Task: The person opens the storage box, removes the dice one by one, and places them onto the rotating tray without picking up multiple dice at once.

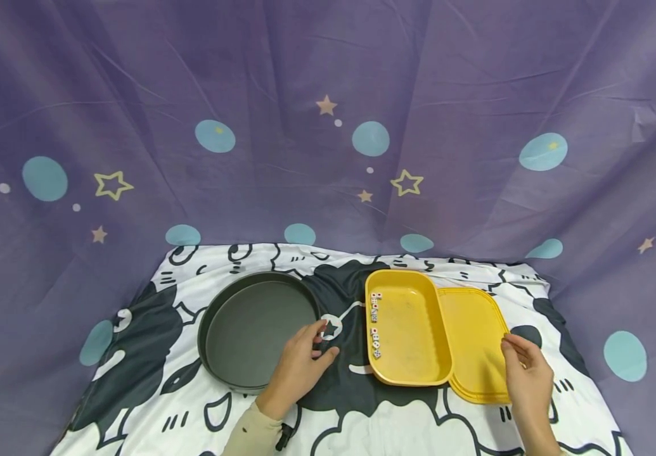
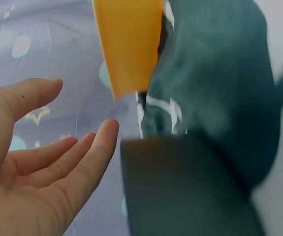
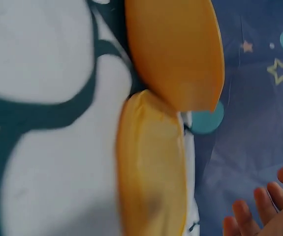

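Observation:
A dark round pan [image 1: 259, 329] lies on the left of the cloth. My left hand [image 1: 299, 364] hovers at its right rim, thumb and fingers apart around nothing; the same hand [image 2: 52, 162] looks bare in the left wrist view. Right of centre stands a yellow rectangular box [image 1: 410, 335]. Several small dice [image 1: 376, 345] lie along the inside of its left wall. Beside the box, its right edge near my right hand, is a yellow lid [image 1: 473, 342]. My right hand [image 1: 528, 377] has loosely bent fingers, and the right wrist view shows this hand [image 3: 267, 211] holding nothing.
A black-and-white patterned cloth [image 1: 373, 424] covers the table. Behind it hangs a purple curtain [image 1: 305, 171] with stars and blue dots. The box's right side adjoins the lid, and dark cloth lies between pan and box.

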A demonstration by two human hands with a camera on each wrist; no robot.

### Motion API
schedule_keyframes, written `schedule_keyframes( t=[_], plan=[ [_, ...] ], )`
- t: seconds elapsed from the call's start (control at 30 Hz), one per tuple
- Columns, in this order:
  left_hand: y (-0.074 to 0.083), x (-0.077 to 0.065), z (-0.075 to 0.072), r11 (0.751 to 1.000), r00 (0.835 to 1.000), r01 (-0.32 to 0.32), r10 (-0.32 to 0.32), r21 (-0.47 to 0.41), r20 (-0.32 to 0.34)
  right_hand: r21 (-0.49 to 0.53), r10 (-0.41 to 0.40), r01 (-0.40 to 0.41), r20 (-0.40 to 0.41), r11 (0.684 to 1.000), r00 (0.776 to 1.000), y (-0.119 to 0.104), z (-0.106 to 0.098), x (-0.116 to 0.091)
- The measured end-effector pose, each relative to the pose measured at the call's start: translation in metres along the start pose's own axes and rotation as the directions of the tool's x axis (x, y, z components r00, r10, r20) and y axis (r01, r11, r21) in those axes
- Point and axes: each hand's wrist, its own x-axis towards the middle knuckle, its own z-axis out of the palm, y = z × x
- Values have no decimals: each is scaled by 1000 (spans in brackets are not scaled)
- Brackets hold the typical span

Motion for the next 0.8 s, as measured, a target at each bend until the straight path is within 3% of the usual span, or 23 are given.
schedule_keyframes(
  t=[0.13,0.33,0.6,0.8],
  plan=[
    [-3,-3,-22,996,996,15,-8,83,-92,23,-92,90,97,996,991,-20,16,3],
    [-12,-9,-57,977,980,72,-31,201,-196,36,-172,168,219,985,960,-49,43,12],
    [-35,-21,-97,938,952,166,-73,304,-296,12,-239,253,369,968,898,-76,79,25],
    [-51,-31,-123,896,925,268,-137,353,-354,71,-291,292,457,954,841,-88,107,33]
  ],
)
